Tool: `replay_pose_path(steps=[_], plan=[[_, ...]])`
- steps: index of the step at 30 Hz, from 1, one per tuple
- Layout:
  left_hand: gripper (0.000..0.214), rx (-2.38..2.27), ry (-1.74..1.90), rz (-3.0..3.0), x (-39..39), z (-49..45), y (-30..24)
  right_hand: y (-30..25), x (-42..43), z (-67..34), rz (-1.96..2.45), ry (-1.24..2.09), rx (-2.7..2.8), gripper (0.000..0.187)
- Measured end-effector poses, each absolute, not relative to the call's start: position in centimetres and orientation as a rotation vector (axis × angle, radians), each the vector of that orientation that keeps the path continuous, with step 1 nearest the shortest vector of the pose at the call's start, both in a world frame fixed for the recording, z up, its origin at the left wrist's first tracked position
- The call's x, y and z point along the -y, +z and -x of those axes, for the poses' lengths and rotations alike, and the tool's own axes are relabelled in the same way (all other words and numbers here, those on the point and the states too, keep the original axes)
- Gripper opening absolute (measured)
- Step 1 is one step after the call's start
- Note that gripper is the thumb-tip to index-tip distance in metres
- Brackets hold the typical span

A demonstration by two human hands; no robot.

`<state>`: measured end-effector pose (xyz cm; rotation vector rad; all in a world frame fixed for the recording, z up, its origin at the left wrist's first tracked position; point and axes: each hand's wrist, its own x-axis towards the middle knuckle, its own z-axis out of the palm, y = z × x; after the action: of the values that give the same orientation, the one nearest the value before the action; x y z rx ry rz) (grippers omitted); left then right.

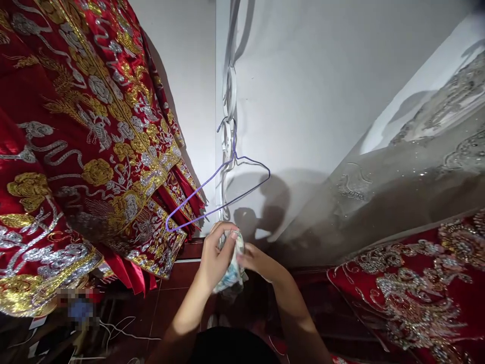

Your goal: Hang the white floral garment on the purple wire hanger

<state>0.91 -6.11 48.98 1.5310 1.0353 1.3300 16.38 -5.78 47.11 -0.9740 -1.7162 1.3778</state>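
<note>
Pale cloth (235, 272) is hanging near, before a purple hanger (220, 208).
The left hand (220, 253) is pinching its top edge; the right hand (254, 260) is touching its right side (pinching, I cannot tell); far wall (303, 101) is leaving room.

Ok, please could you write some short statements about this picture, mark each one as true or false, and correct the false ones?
1. The left hand has its grip on a crumpled cloth. True.
2. The right hand has its grip on the hanger. False: the right hand is at the cloth; the hanger hangs above both hands.
3. The hanger is purple and hangs by its hook from the white rings. True.
4. The cloth is plain red. False: it is whitish with blue patches.
5. The red robe on the left has gold and silver embroidery. True.
</note>
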Motion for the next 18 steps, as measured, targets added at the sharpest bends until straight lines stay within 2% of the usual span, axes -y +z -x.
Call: replay_pose_path(steps=[1, 2, 4, 7, 10, 12, 18], plan=[[0.021, -1.014, 1.311, -1.555, 5.8, -0.5, 49.3, 47.8, 6.0, -16.6, 0.918, 1.493, 1.761, 0.017], [0.026, -0.980, 1.260, -1.573, 5.7, -0.1, 49.6, 48.5, 6.0, -16.9, 0.869, 1.596, 1.788, 0.023], [0.038, -0.891, 1.063, -1.619, 5.7, 1.0, 49.8, 50.2, 5.6, -17.6, 0.865, 1.589, 1.790, 0.026], [0.038, -0.870, 0.691, -1.750, 6.8, 2.9, 49.4, 52.6, 3.8, -18.6, 0.955, 1.208, 1.717, 0.017], [0.029, -1.065, 0.549, -1.842, 8.0, 5.1, 48.7, 53.7, 0.7, -18.6, 1.003, 0.824, 1.541, 0.036], [0.030, -1.233, 0.581, -1.854, 8.4, 6.6, 48.5, 53.2, -1.6, -17.9, 1.026, 0.755, 1.535, 0.042], [0.027, -1.537, 0.517, -2.009, 8.8, 10.9, 49.5, 48.8, -5.6, -16.5, 1.093, 0.760, 1.640, 0.020]])
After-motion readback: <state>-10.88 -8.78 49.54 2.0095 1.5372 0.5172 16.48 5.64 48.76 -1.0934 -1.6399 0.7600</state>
